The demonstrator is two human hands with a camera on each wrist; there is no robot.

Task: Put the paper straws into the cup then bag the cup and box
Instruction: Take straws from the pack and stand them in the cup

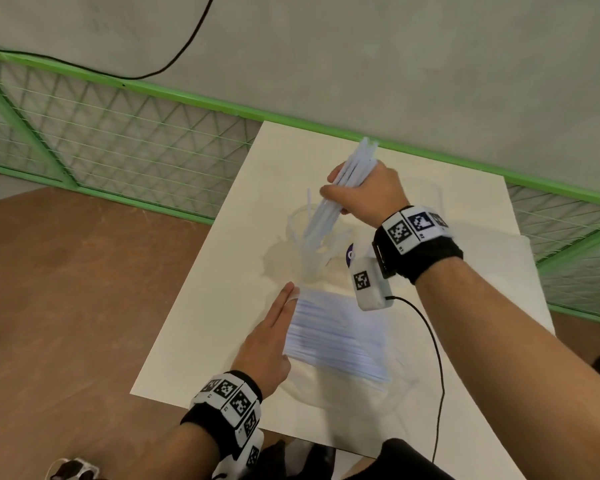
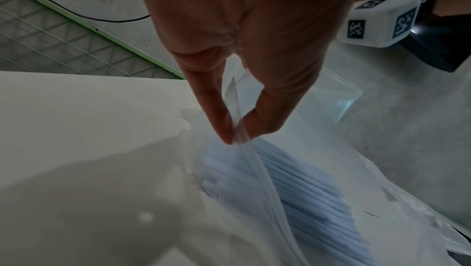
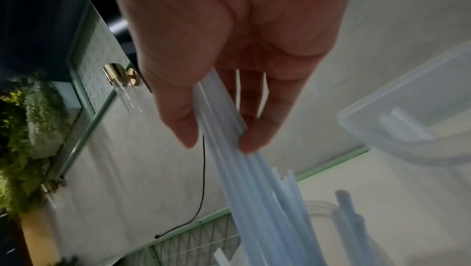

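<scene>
A clear cup (image 1: 296, 220) stands mid-table with several white paper straws (image 1: 313, 252) leaning inside it. My right hand (image 1: 336, 199) grips a bundle of straws (image 1: 355, 162) above the cup, tilted, lower ends dipping into its mouth. In the right wrist view the hand (image 3: 216, 141) clamps the bundle (image 3: 254, 179) between thumb and fingers, over the cup's rim (image 3: 317, 205). My left hand (image 1: 288, 294) lies at the left end of the straw pack (image 1: 336, 336). In the left wrist view thumb and forefinger (image 2: 237, 135) pinch its clear wrapper (image 2: 257, 189). A clear box (image 3: 407, 121) sits beyond the cup.
The white table (image 1: 201, 323) ends in a brown floor on the left. A green mesh fence (image 1: 125, 140) runs behind it. Crinkled clear plastic (image 2: 413, 222) lies right of the pack. A black cable (image 1: 438, 358) trails from my right wrist. A purple label (image 1: 350, 252) peeks out beside the cup.
</scene>
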